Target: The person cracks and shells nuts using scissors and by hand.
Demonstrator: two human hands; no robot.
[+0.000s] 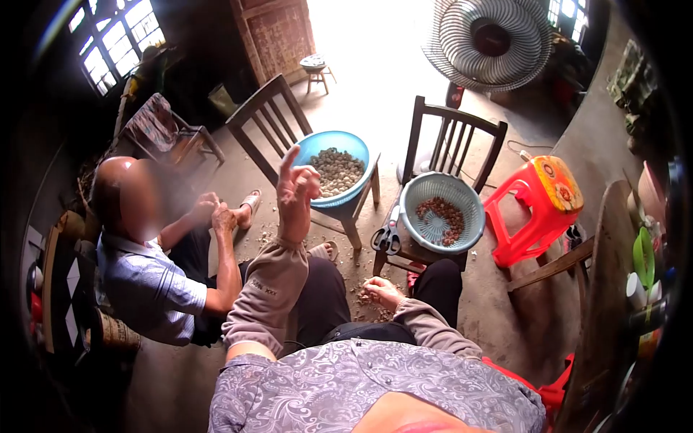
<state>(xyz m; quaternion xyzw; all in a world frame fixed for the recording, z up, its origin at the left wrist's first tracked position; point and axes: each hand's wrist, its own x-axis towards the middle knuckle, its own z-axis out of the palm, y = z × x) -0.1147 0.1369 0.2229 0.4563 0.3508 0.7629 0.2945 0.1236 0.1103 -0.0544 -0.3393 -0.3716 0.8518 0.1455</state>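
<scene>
My left hand (pixel 297 189) is raised in front of the blue basin (pixel 306 148), index finger up and the other fingers partly curled; no object shows in it. Small brownish and pale nuts or pods (pixel 339 172) lie in the basin, which sits on a wooden chair. Low between my knees, the fingers of my right hand (pixel 384 292) are pinched together, and anything in them is too small to make out. Beyond that hand, a pale blue-grey plastic basket (pixel 473 209) holds reddish-brown kernels (pixel 442 220). Scissors (pixel 387 237) lie beside it on a second chair (pixel 498 144).
A seated person (pixel 155 281) on the left holds both hands together. Bits of shell (pixel 346 270) litter the floor. To the right stands a red plastic stool (pixel 530 209) with a patterned top. A large fan (pixel 491 40) is behind the chairs, near the bright doorway.
</scene>
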